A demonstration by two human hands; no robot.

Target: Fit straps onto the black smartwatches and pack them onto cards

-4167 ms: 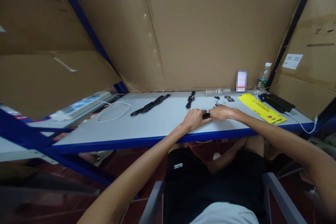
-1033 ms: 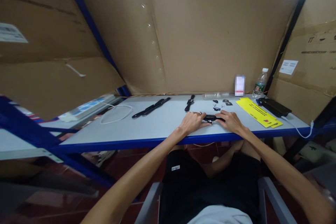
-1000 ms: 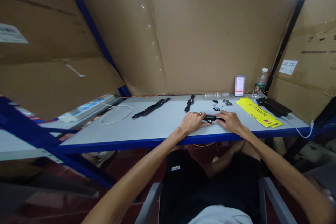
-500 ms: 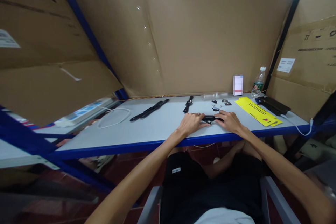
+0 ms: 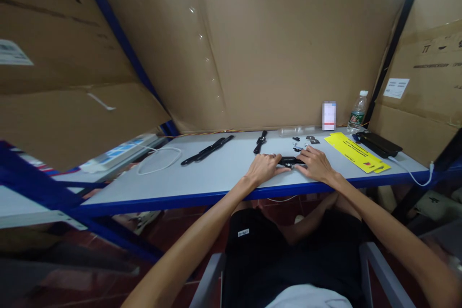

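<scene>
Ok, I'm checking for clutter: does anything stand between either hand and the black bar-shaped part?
Nothing visible does: the left hand and right hand hold the black bar-shaped part at opposite ends. The small loose parts lie beyond it on the table, not in between.

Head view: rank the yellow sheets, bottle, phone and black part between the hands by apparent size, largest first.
1. Yellow sheets
2. Bottle
3. Phone
Unranked: black part; left hand and right hand cover its ends, so its full size is unclear.
</scene>
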